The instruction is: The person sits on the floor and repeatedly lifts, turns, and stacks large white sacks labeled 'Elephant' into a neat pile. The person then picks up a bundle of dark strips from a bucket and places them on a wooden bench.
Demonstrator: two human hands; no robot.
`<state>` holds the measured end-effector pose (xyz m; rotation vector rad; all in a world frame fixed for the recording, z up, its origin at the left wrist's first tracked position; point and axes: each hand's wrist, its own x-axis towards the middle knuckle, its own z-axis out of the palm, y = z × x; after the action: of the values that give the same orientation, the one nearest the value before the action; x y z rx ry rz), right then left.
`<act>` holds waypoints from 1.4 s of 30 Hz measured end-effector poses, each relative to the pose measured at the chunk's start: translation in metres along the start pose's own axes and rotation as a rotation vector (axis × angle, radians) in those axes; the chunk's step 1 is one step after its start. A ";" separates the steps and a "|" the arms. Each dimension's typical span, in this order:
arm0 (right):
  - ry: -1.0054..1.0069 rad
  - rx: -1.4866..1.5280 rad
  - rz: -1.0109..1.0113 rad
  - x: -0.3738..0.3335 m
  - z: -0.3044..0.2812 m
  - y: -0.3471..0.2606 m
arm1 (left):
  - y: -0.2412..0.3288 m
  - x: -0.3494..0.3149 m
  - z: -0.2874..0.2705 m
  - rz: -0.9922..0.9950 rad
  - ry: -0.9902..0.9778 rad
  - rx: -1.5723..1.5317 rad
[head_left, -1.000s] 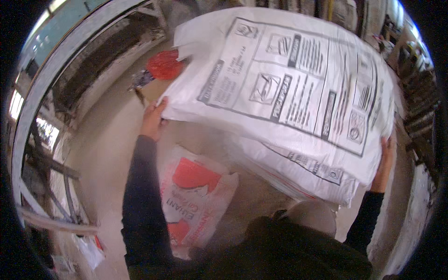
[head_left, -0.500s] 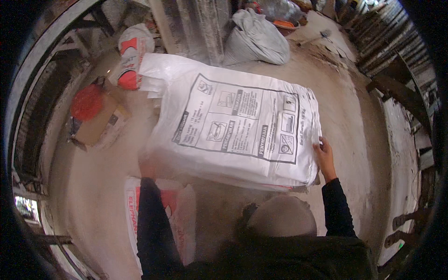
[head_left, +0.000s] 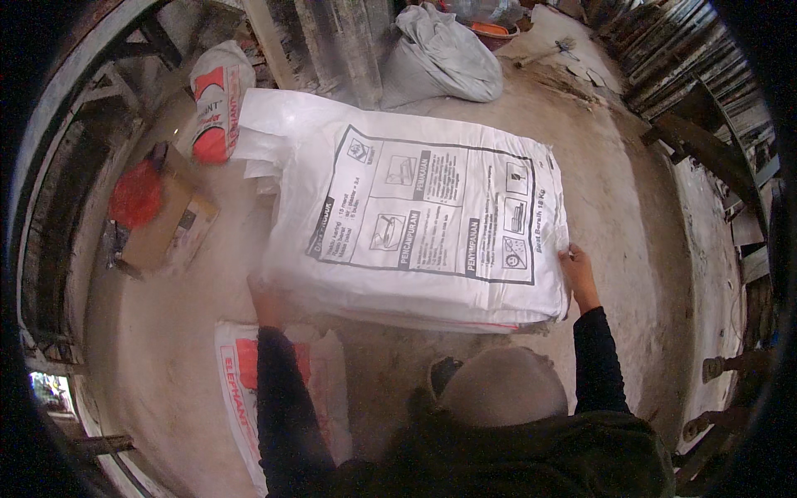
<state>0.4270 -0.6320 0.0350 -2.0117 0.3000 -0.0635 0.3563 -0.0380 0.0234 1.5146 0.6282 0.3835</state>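
Gripping R edge of white sack [head_left: 423, 220] w/ R hand [head_left: 579, 275], w/ blurred L hand [head_left: 266, 302] at lower-L corner, can't tell if grasping, nr red/white bag [head_left: 325, 369].

Plain white, overprinted with a black-ruled grid, solid black label bars and small black line pictograms, on the top sack [head_left: 432, 216] at the clock's centre. White with red blocks and red lettering on the bag [head_left: 241, 378] between seven and eight o'clock; whitish with similar red patches on the upright bag [head_left: 222, 104] at ten. Tan on the carton [head_left: 170, 220] at nine, bright red on the bundle [head_left: 135, 195] above. Pale grey on the bulging sack [head_left: 444, 58] at twelve. Black on the sleeves [head_left: 598, 357] at four and seven.
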 end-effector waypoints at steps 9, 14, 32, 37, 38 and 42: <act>0.136 -0.418 0.002 -0.018 -0.005 -0.019 | 0.005 0.002 0.012 0.042 -0.037 0.221; 0.029 -0.518 0.010 -0.019 0.012 -0.030 | -0.051 0.021 -0.027 0.360 -0.024 0.467; -0.592 -1.043 -0.645 -0.105 0.138 -0.125 | -0.168 -0.164 -0.056 0.222 0.229 1.342; -0.734 -1.208 -0.541 -0.111 0.160 -0.128 | -0.149 -0.206 -0.034 0.034 0.147 1.118; -0.783 -1.247 -0.458 -0.109 0.158 -0.140 | -0.165 -0.208 -0.039 0.023 0.160 1.119; -0.726 -1.216 -0.723 -0.113 0.163 -0.185 | -0.171 -0.211 -0.057 -0.039 0.129 0.981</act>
<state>0.3804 -0.3847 0.1367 -3.0202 -1.1174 0.5011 0.1309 -0.1267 -0.1121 2.4102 1.0270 0.1292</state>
